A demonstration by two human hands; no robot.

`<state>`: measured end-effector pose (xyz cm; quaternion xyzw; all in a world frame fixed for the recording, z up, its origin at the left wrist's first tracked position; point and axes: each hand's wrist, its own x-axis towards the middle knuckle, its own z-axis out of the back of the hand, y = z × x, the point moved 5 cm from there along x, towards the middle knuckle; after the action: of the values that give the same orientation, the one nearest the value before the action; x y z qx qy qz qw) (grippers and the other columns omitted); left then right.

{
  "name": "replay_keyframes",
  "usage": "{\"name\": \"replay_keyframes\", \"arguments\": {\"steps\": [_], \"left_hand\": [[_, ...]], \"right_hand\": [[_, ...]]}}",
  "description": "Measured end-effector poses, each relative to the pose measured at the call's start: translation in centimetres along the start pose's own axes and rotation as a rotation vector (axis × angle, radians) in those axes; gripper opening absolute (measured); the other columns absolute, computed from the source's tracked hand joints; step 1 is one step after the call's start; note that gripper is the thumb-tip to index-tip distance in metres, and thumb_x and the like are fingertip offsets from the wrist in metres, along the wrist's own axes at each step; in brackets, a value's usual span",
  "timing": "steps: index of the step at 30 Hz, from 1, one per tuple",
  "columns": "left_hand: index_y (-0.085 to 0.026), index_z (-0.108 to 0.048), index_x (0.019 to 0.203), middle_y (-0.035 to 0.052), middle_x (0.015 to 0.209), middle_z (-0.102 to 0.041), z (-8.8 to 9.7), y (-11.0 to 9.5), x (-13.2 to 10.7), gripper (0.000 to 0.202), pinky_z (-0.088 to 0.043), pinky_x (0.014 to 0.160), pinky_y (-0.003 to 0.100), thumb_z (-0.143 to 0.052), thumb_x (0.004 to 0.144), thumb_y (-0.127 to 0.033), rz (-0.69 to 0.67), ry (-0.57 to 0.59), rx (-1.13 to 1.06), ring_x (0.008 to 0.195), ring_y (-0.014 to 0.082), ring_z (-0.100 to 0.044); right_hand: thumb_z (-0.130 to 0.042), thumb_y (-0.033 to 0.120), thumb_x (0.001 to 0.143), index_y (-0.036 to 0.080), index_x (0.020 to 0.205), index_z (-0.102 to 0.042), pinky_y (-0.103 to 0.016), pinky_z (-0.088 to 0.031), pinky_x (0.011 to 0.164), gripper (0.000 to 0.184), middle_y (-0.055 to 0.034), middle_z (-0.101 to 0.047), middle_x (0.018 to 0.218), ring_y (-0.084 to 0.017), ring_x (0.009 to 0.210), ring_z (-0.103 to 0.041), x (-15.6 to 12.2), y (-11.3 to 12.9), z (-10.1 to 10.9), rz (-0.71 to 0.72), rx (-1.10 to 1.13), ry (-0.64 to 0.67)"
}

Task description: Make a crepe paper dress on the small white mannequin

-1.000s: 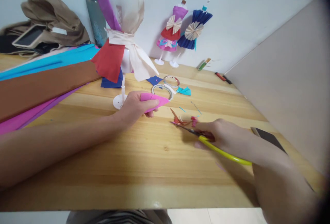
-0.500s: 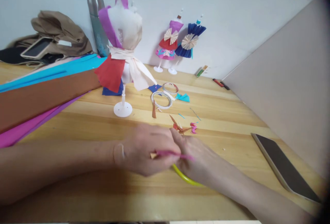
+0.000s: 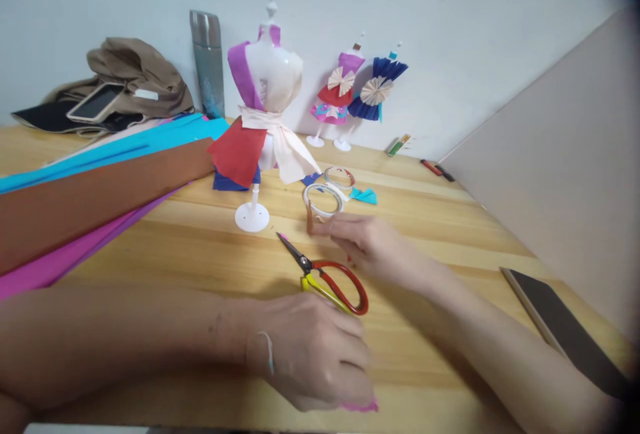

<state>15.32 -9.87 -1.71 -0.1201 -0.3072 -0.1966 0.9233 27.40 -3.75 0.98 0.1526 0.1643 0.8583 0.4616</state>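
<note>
Scissors [image 3: 330, 279] lie down (blades shut); left hand [image 3: 310, 361] pinches pink paper [image 3: 359, 407], right hand [image 3: 373, 247] touches tape [image 3: 324, 199], grip unclear; mannequin [image 3: 267, 107] half-dressed.

Dressed mannequin [image 3: 267, 114] stands centre; two small dress models [image 3: 357, 91] line wall [image 3: 500, 34]; steel flask [image 3: 207, 64] behind; paper sheets [image 3: 100, 181] left; phone [image 3: 95, 102] on jacket [image 3: 145, 74]; tablet [image 3: 565, 327] right.
</note>
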Motion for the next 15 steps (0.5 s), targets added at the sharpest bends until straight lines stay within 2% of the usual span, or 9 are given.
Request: {"name": "replay_keyframes", "arguments": {"steps": [1, 3, 6, 10, 15], "left_hand": [[-0.018, -0.060, 0.062, 0.0005, 0.065, -0.064, -0.3, 0.1, -0.1, 0.025, -0.038, 0.052, 0.031, -0.067, 0.085, -0.023, 0.019, 0.041, 0.002, 0.064, 0.0148, -0.053], [-0.019, -0.060, 0.064, 0.0007, 0.068, -0.067, -0.8, 0.5, -0.5, 0.023, -0.039, 0.053, 0.032, -0.066, 0.085, -0.023, 0.069, 0.084, -0.011, 0.068, 0.0164, -0.054], [-0.019, -0.063, 0.069, 0.0004, 0.072, -0.069, -1.3, 1.1, -1.0, 0.022, -0.043, 0.057, 0.032, -0.062, 0.090, -0.027, 0.152, 0.098, -0.045, 0.072, 0.0168, -0.056], [-0.020, -0.061, 0.067, 0.0008, 0.072, -0.070, -1.8, 1.4, -1.0, 0.027, -0.046, 0.058, 0.033, -0.058, 0.092, -0.030, 0.171, 0.115, -0.058, 0.071, 0.0172, -0.058], [-0.023, -0.056, 0.064, 0.0021, 0.069, -0.071, -1.8, 1.5, -0.9, 0.033, -0.046, 0.050, 0.032, -0.052, 0.095, -0.034, 0.154, 0.085, -0.118, 0.066, 0.0171, -0.059]], "right_hand": [[-0.045, 0.011, 0.096, 0.015, 0.118, -0.071, -0.037, -0.051, 0.101, 0.034, -0.0133, -0.069, 0.129, -0.024, 0.118, -0.065, 0.4, -0.6, -0.3, 0.036, -0.051, -0.007], [-0.045, 0.011, 0.096, 0.016, 0.121, -0.070, -0.040, -0.049, 0.103, 0.036, -0.0147, -0.065, 0.135, -0.026, 0.123, -0.062, 1.0, -1.8, -1.1, 0.054, -0.127, 0.020], [-0.049, 0.011, 0.094, 0.016, 0.105, -0.075, -0.039, -0.053, 0.093, 0.029, -0.0142, -0.072, 0.117, -0.025, 0.108, -0.067, 1.8, -2.5, -2.0, 0.029, -0.145, 0.021], [-0.056, 0.012, 0.090, 0.015, 0.088, -0.073, -0.031, -0.051, 0.076, 0.018, -0.0082, -0.072, 0.090, -0.018, 0.084, -0.066, 3.5, -1.8, -2.5, -0.079, 0.057, -0.093], [-0.062, 0.007, 0.079, 0.015, 0.071, -0.066, -0.024, -0.041, 0.060, 0.012, 0.0004, -0.064, 0.068, -0.011, 0.061, -0.056, 5.9, -0.7, -3.9, -0.132, 0.093, 0.008]]}}
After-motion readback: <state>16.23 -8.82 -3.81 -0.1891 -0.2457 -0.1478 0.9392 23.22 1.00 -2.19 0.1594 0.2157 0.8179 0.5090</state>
